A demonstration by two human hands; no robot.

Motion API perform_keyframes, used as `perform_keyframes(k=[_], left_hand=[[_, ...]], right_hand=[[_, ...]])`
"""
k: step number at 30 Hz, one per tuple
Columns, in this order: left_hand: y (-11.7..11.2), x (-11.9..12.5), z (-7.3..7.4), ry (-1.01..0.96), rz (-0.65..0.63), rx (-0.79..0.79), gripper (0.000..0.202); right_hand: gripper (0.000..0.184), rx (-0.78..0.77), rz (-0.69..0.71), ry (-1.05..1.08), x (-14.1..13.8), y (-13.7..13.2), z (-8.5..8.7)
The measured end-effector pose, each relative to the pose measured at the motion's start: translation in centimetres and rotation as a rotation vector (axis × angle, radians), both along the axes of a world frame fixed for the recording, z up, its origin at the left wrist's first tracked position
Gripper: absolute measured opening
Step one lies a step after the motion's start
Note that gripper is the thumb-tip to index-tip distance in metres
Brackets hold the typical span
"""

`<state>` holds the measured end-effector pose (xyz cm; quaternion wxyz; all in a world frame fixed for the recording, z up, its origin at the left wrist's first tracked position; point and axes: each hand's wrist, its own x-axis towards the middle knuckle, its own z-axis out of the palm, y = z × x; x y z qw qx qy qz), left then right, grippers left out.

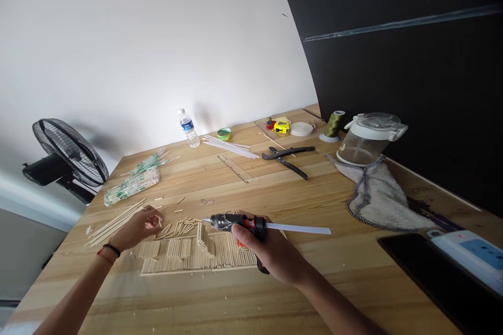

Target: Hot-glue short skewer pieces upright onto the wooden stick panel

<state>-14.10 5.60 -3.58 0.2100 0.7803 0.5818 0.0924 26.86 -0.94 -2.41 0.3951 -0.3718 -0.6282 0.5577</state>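
My right hand (275, 251) is wrapped round the handle of a black and orange hot glue gun (230, 221). A white glue stick (302, 229) sticks out of its back end. The nozzle points left, just above a panel of short wooden sticks (192, 259) laid side by side. A small upright stack of sticks (203, 241) stands on this panel. My left hand (143, 226) is closed in a pinch at the panel's far left, with what looks like a short wooden stick (160, 223) at its fingertips. Loose cut sticks (184, 226) lie between the hands.
Long wooden sticks (113, 224) and plastic packs (133, 186) lie left, near a fan (68, 152). Farther back are a water bottle (189, 129), a ruler (234, 168), black pliers (288, 156) and a tape measure (282, 126). A jug (363, 141), a cloth (377, 199) and a power strip (471, 256) occupy the right.
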Motion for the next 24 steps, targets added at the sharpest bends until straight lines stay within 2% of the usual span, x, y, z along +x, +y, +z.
perform_keyframes(k=[4, 11, 17, 24], left_hand=[[0.1, 0.1, -0.4, -0.032, -0.02, 0.014, 0.018], [0.4, 0.6, -0.2, -0.003, -0.068, 0.015, 0.025], [0.6, 0.0, -0.3, -0.033, -0.04, -0.013, 0.023], [0.4, -0.4, 0.1, 0.01, -0.027, 0.034, 0.026]], right_hand=[[0.047, 0.006, -0.003, 0.001, 0.0, 0.0, 0.1], [0.046, 0.003, -0.005, -0.005, 0.0, 0.1, 0.2], [0.046, -0.001, -0.012, -0.006, 0.1, 0.1, 0.3], [0.046, 0.01, -0.008, -0.006, 0.1, 0.0, 0.5]])
